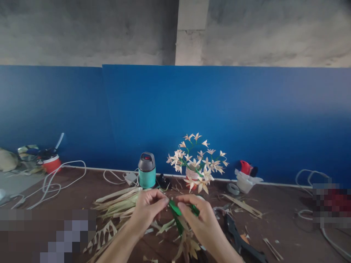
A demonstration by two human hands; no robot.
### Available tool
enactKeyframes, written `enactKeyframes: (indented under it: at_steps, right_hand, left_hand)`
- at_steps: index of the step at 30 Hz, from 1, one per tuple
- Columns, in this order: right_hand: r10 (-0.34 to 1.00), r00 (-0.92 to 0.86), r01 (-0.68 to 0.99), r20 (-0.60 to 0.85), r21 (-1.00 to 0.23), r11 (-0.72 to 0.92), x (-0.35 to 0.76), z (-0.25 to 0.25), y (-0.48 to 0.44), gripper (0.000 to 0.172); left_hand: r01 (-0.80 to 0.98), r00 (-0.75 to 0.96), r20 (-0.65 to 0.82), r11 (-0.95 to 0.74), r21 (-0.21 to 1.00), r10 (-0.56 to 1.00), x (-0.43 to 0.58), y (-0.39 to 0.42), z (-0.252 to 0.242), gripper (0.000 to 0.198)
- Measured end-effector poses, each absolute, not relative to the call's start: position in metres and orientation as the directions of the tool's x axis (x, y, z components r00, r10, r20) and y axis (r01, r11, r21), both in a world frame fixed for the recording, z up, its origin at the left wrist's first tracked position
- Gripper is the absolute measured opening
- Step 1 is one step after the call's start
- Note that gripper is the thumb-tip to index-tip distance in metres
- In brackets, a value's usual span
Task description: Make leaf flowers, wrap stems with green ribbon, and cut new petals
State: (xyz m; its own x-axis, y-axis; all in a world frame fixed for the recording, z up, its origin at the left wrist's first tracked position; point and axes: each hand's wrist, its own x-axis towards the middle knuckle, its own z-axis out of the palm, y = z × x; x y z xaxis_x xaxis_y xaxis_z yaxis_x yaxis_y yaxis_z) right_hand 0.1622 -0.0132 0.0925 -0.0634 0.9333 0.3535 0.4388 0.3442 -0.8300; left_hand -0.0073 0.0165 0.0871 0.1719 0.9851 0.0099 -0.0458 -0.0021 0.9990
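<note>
My left hand [149, 208] is closed in a pinch, thumb against forefinger, beside the upper end of a green strip [174, 208]. Whatever those fingertips hold is too small to make out. Thumb and fingers of my right hand [199, 215] close on the green strip, part of which also shows behind the fingers. Below the hands, pale dried-leaf flower petals [193, 248] hang or lie near the strip's lower end; how they join is hidden. Just beyond the hands stands a striped cup [192, 173] of pale star-shaped flowers [207, 173] on green stems.
Dried leaf strips [117, 202] lie left, with a cut-out leaf piece [102, 237] nearer. A teal jar [147, 177] stands behind. Rightward are a tape roll [233, 189], a white lined container [245, 182] and a black tool [241, 239]. White cables [52, 182] run left; a blue partition [219, 106] stands behind.
</note>
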Motion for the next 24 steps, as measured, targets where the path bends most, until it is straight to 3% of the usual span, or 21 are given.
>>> enactKeyframes:
  at_steps: [4, 8, 15, 24]
  right_hand:
    - [0.742, -0.072, 0.690, 0.666, -0.504, 0.519, 0.149, 0.080, -0.022, 0.011]
    - [0.623, -0.048, 0.766, 0.781, -0.371, 0.524, 0.144, 0.070, -0.021, 0.016]
    - [0.592, -0.084, 0.799, 0.802, -0.300, 0.520, 0.148, 0.068, -0.015, 0.023]
    - [0.576, -0.058, 0.774, 0.815, -0.328, 0.541, 0.149, 0.066, -0.014, 0.024]
  left_hand:
    - [-0.046, 0.159, -0.006, 0.014, 0.999, 0.987, 0.003, 0.014, 0.081, 0.029]
    - [0.013, 0.190, -0.025, 0.023, 1.000, 0.981, 0.007, 0.012, 0.078, 0.028]
    - [0.137, 0.195, -0.113, 0.087, 0.987, 0.974, 0.001, 0.014, 0.082, 0.027]
    - [-0.064, 0.233, -0.038, 0.054, 0.996, 0.972, 0.005, 0.016, 0.073, 0.026]
